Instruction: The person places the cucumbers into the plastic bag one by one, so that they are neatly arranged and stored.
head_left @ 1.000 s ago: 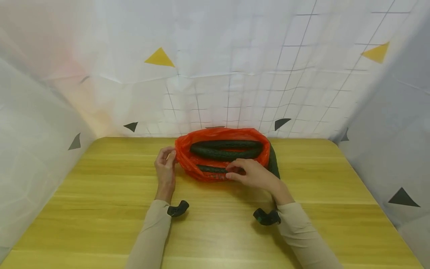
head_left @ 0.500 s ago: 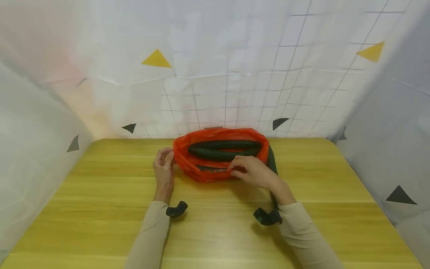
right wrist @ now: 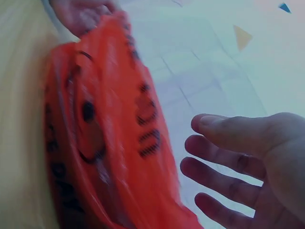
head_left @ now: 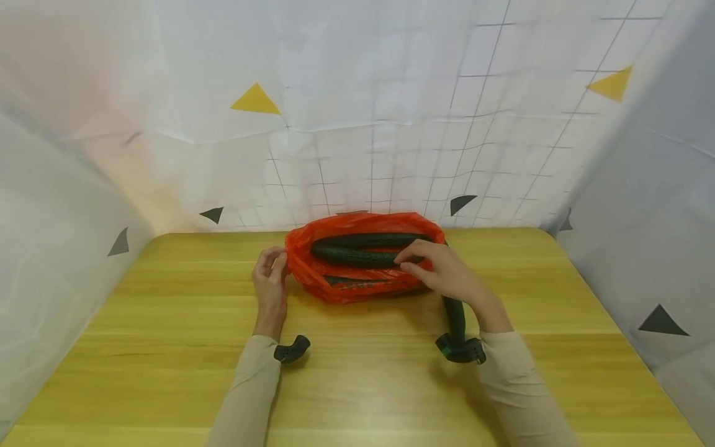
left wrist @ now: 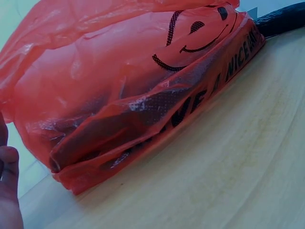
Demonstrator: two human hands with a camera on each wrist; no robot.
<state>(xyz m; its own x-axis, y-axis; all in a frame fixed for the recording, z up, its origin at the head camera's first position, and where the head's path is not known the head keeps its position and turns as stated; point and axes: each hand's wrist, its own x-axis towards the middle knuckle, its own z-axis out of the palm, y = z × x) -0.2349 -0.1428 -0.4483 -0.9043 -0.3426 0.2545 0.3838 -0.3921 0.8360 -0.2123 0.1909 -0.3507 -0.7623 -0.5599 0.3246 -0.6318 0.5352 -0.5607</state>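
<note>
A red plastic bag [head_left: 357, 295] lies with its mouth spread toward the head camera. Inside show two dark green cucumbers [head_left: 357, 256] side by side, and part of another cucumber [head_left: 335, 281] by the front rim. My left hand [head_left: 270, 273] pinches the bag's left edge between thumb and fingers. Over the right part of the bag hovers my right hand [head_left: 444, 270], its fingers apart and holding nothing, as the right wrist view shows. It covers the right ends of the cucumbers in the head view.
Outside the bag on the right, a cucumber [head_left: 455, 318] lies on the wooden table [head_left: 357, 385], partly behind my right wrist's camera mount [head_left: 460, 349]. A white patterned sheet [head_left: 335, 155] stands right behind the bag, and more sheeting flanks both sides.
My right hand has left the bag's front rim and moved up and to the right. More of the outside cucumber shows now. My left hand stays at the bag's left edge.
</note>
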